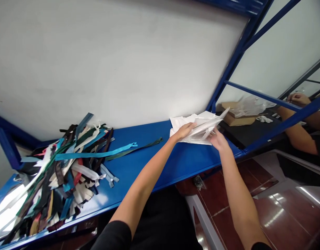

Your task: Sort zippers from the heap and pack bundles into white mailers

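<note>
A stack of thin white plastic bags (201,121) lies at the right end of the blue table (186,158), against the wall. My left hand (185,131) grips the upper bags at their left side. At the right edge, my right hand (217,138) has its fingers around the raised part of the same bags. A large tangled pile of zippers (68,166) in many colours covers the table's left part. Between pile and bags, a light blue zipper (97,153) and a dark green zipper (139,147) lie stretched out.
Blue metal frame bars (227,66) rise at the table's right end. Beyond them, a cardboard box (238,119) with clear plastic stands on a black table, near another person's arms (297,130). A small clear packet (199,182) lies on the red tiled floor.
</note>
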`<state>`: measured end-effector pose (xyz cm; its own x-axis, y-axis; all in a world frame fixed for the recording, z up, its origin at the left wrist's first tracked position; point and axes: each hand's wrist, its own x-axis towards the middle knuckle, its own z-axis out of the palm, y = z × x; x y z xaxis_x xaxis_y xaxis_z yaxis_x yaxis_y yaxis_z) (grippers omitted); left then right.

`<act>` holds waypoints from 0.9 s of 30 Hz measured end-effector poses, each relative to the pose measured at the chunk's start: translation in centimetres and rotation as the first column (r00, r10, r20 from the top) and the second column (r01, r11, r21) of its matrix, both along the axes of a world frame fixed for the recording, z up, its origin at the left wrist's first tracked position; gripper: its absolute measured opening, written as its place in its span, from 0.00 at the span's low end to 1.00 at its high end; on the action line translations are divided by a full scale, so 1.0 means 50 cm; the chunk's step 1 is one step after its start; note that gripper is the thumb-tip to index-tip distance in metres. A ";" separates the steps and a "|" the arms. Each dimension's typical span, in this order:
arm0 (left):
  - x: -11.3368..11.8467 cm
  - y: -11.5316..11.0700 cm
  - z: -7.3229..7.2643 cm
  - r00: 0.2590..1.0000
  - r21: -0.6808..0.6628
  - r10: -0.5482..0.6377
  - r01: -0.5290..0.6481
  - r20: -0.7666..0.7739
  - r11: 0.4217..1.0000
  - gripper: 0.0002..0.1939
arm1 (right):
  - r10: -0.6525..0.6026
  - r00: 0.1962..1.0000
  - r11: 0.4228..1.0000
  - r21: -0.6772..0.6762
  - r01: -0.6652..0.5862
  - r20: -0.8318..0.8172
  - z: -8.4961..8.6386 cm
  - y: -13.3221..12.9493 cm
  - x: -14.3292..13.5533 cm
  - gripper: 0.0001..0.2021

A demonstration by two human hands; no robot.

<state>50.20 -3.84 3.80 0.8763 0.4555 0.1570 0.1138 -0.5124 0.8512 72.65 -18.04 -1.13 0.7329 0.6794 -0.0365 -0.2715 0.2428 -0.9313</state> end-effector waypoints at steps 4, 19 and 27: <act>0.016 0.013 -0.015 0.989 0.162 0.135 -0.124 -0.063 0.979 0.32 | -0.157 0.986 0.987 -0.029 0.159 0.052 0.016 -0.022 0.005 0.14; -0.014 -0.002 -0.063 0.991 0.413 0.119 -0.081 -0.066 0.907 0.35 | 0.059 0.612 0.806 -0.399 0.437 0.789 0.089 0.030 0.012 0.34; -0.457 0.138 -0.028 0.926 0.495 0.372 -0.296 -0.059 0.817 0.21 | 0.519 0.134 0.747 -0.524 0.410 0.844 0.028 0.150 -0.051 0.38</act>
<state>27.36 3.04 2.39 0.7133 0.6287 0.3098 0.4550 -0.7516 0.4775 70.11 -10.55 0.27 0.4097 0.8722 0.2672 0.9034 -0.3473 -0.2516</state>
